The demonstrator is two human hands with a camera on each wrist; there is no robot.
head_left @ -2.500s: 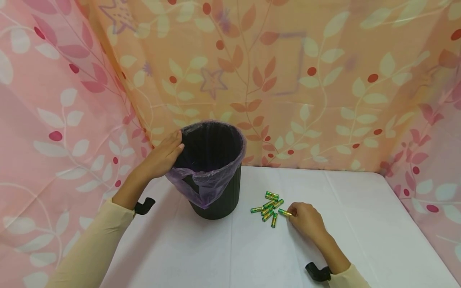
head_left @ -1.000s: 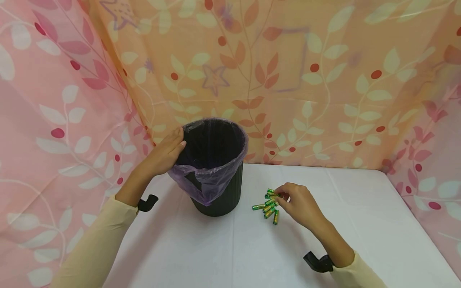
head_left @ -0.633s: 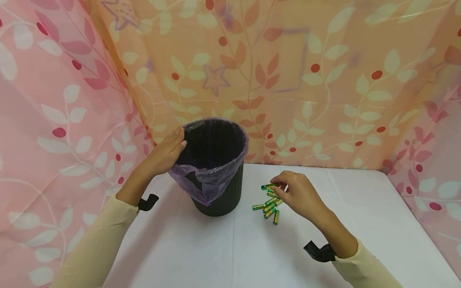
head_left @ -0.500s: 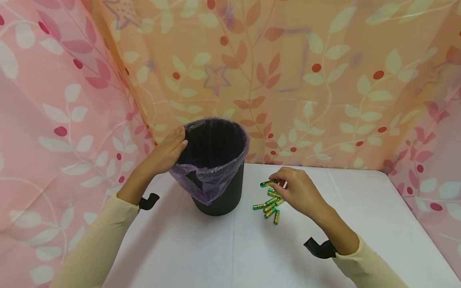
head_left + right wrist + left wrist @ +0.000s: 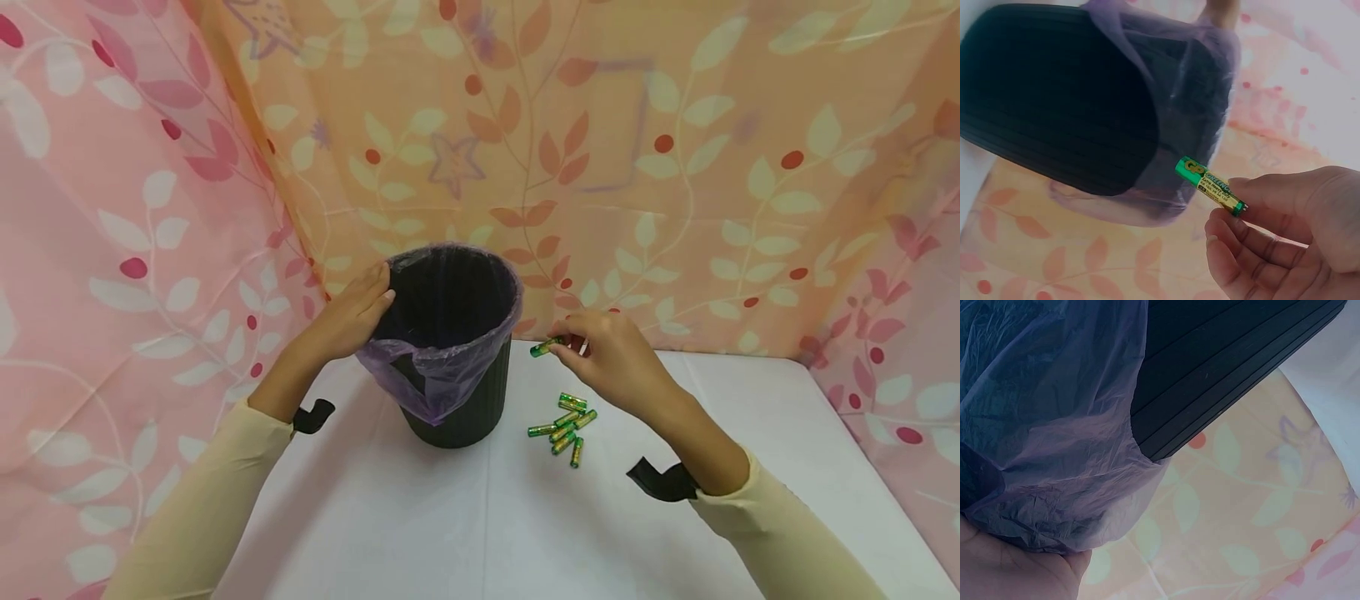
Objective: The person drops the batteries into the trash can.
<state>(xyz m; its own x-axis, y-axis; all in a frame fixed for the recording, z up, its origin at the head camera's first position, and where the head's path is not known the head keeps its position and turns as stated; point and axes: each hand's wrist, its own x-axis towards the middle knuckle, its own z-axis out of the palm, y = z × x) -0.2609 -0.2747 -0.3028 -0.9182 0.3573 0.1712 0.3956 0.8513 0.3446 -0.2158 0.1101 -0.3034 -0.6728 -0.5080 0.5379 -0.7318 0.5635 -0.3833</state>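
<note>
The right hand (image 5: 618, 362) pinched a battery (image 5: 1209, 185), with a pile (image 5: 563, 432) below. Left of that grip, the left hand (image 5: 347, 317), fingers straight, apparently steadied the bin (image 5: 480, 408).

Orange leaf-print curtain (image 5: 585, 125) behind white tabletop (image 5: 375, 517), pink curtains (image 5: 60, 275) either side.

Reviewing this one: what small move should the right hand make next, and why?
Probably carry the battery leftward over the black bin: the right hand pinches it to the side, not yet above the opening, while the left hand rests at the bin's opposite side.
</note>
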